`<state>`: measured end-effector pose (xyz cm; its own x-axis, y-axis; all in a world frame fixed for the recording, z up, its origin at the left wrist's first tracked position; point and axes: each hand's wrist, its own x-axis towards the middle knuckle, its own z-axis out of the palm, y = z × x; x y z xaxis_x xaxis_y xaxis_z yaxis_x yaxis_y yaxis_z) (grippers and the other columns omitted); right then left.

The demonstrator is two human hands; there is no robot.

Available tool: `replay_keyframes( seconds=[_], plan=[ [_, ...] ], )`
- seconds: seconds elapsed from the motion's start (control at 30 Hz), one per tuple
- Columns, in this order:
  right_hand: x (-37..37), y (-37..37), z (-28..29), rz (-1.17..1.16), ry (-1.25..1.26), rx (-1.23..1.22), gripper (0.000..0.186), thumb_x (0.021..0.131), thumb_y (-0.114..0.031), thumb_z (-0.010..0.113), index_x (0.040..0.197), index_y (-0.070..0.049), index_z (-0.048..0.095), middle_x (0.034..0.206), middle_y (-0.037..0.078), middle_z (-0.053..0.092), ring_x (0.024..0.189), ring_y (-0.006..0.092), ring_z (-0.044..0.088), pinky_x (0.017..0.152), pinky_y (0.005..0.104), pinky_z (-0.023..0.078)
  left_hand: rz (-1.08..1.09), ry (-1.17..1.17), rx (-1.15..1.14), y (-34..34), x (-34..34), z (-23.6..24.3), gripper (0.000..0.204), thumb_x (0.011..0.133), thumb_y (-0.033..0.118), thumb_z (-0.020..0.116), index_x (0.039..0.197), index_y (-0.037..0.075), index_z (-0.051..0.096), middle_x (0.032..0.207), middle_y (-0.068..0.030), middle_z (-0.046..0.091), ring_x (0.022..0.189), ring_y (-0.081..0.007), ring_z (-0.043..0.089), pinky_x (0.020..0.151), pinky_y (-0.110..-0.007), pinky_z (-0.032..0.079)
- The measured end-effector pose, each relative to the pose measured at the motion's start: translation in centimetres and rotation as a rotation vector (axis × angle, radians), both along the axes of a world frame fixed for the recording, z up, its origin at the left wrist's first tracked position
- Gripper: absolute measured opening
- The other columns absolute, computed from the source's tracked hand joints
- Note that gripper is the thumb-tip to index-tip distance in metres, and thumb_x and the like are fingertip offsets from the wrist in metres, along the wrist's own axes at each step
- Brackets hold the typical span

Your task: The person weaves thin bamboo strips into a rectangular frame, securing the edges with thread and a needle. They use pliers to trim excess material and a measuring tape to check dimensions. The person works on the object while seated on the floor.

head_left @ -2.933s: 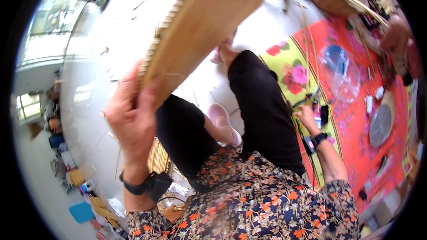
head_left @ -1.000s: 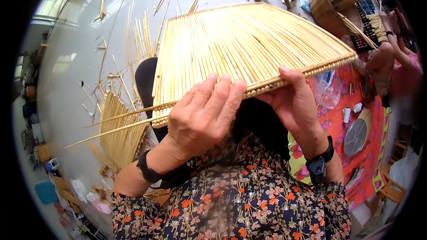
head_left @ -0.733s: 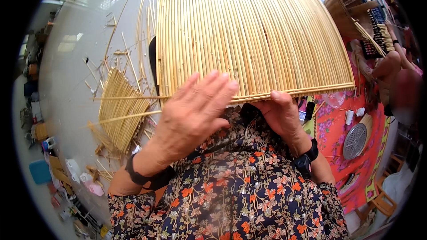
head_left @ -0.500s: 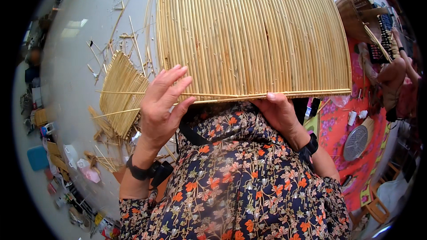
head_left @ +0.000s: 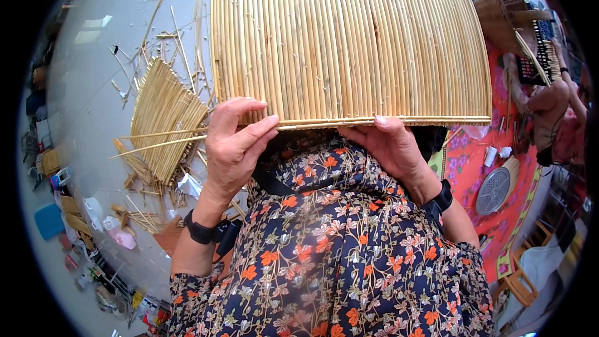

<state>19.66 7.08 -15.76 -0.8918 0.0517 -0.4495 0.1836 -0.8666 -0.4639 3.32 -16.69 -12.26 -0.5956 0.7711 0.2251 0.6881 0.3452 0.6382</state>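
A wide panel of pale reeds laid side by side (head_left: 349, 37) extends away from me, its near edge level with my hands. My left hand (head_left: 237, 143) pinches the thin edge strips (head_left: 312, 122) at the panel's lower left, thumb over them and fingers bent onto the reeds. Two loose strip ends (head_left: 143, 146) stick out leftward past that hand. My right hand (head_left: 390, 153) grips the same edge right of centre, thumb on top, fingers partly hidden underneath.
A smaller fan-shaped reed panel (head_left: 163, 112) and scattered offcuts lie on the pale floor. A red floral mat (head_left: 474, 168) on the right holds a grey round perforated disc (head_left: 495, 193). A wicker basket (head_left: 499, 6) and another person's arm (head_left: 548, 100) are beside it.
The panel has swung from raised and tilted to spread squarely before me. My left hand lay spread over the edge shortly before; now it pinches the strips, which sit closer along the edge.
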Motion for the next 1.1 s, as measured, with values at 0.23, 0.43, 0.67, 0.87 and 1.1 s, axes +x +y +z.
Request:
replay_keyframes(
  seconds=[0.23,0.43,0.67,0.87,1.1],
  plan=[
    [0.0,-0.1,-0.4,-0.054,0.011,-0.012,0.056,0.091,-0.022,0.061,0.137,0.007,0.045,0.135,0.018,0.056,0.129,0.0293,0.052,0.115,0.0508,0.036,-0.073,0.093,0.049,0.4,-0.6,-0.8,0.027,0.072,0.001,0.08,0.097,0.011,0.077,0.096,-0.0038,0.066,0.102,-0.0256,0.06,0.087,-0.035,0.049],
    [-0.2,-0.1,-0.8,-0.096,0.004,-0.056,0.055,0.09,-0.023,0.064,0.134,0.006,0.049,0.133,0.018,0.058,0.126,0.0295,0.054,0.115,0.0498,0.037,-0.048,0.115,0.139,1.7,-0.8,-2.1,0.019,0.071,0.003,0.079,0.089,0.01,0.075,0.089,-0.0014,0.066,0.092,-0.0235,0.063,0.081,-0.035,0.047],
    [-0.2,0.2,-0.8,-0.1,-0.002,-0.036,0.053,0.09,-0.023,0.063,0.132,0.006,0.051,0.131,0.018,0.059,0.126,0.0298,0.055,0.115,0.0505,0.036,-0.129,-0.007,0.046,1.7,-1.9,-0.5,0.025,0.075,0.002,0.077,0.1,0.006,0.073,0.1,-0.0061,0.067,0.099,-0.0251,0.063,0.085,-0.036,0.049],
    [0.0,0.2,-1.0,-0.094,0.001,-0.006,0.056,0.089,-0.024,0.063,0.134,0.007,0.049,0.134,0.018,0.057,0.128,0.031,0.052,0.117,0.0532,0.031,0.008,-0.08,-0.16,-1.2,-4.8,2.6,0.031,0.082,-0.002,0.069,0.113,0.002,0.069,0.117,-0.0121,0.066,0.111,-0.0282,0.062,0.095,-0.035,0.049],
    [0.2,0.1,-1.0,-0.084,0.001,-0.019,0.056,0.09,-0.023,0.062,0.136,0.007,0.048,0.134,0.018,0.057,0.129,0.0304,0.053,0.117,0.053,0.032,0.029,-0.043,-0.318,-5.3,-7.3,2.9,0.027,0.084,0.004,0.069,0.111,0.004,0.069,0.111,-0.0107,0.069,0.111,-0.028,0.063,0.11,-0.046,0.036]
  ],
)
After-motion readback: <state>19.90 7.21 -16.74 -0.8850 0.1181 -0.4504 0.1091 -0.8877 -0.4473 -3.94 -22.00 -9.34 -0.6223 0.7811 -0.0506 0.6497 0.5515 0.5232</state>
